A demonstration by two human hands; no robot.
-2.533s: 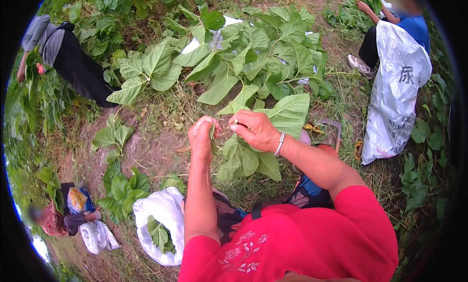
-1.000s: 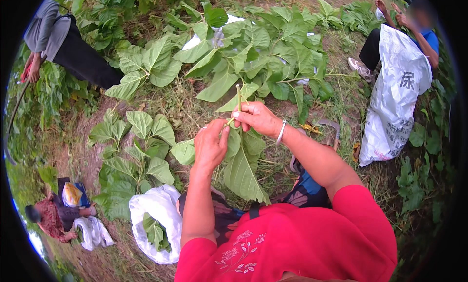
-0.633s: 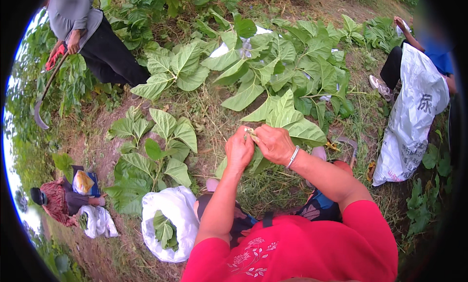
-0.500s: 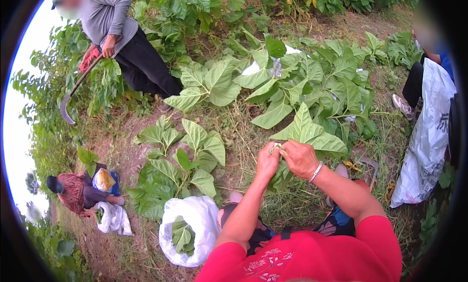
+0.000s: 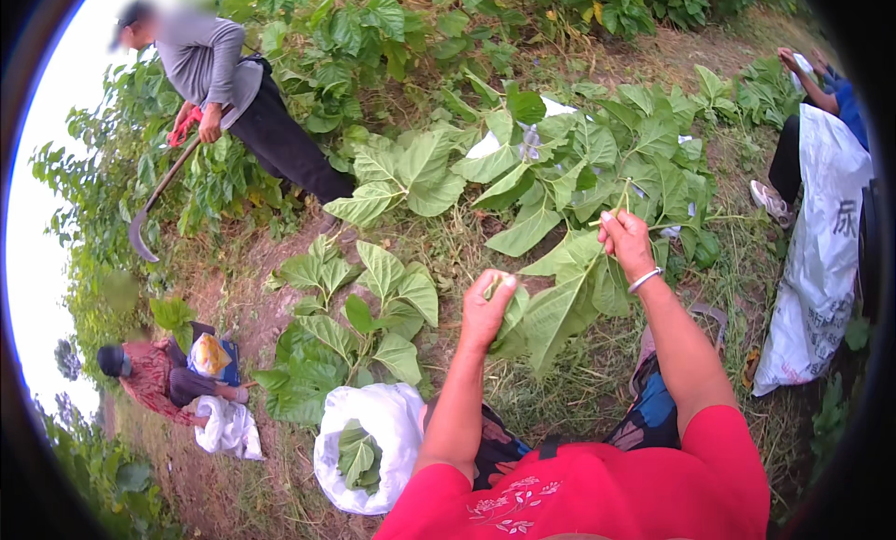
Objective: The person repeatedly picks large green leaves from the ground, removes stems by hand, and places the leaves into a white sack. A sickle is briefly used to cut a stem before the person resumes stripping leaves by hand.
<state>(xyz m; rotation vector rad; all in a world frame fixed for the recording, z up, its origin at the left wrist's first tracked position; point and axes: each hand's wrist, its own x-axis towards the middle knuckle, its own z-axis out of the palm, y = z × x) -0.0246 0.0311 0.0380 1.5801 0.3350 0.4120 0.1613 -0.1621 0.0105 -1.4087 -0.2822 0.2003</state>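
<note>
My left hand (image 5: 487,308) is closed round a green leaf whose blade (image 5: 511,323) shows beside the fingers. Up and to its right, my right hand (image 5: 627,244) pinches a pale leafy stem (image 5: 616,209). Broad leaves (image 5: 560,318) hang between the two hands, apparently from that stem. Below and left of my left hand stands an open white sack (image 5: 406,433) with green leaves (image 5: 357,456) inside. Beyond my hands lies a heap of cut leafy branches (image 5: 644,148), with bits of white showing through it.
More leafy branches (image 5: 350,344) lie left of me. A person holding a long-handled sickle (image 5: 140,224) stands at the upper left. Another sits lower left beside a white sack (image 5: 229,430). At right, a person sits behind a large white sack (image 5: 812,269). A curved blade (image 5: 711,321) lies near my right forearm.
My hands were together on the stem and are now apart. The left has come down and left with a leaf; the right has moved up and right with the stem.
</note>
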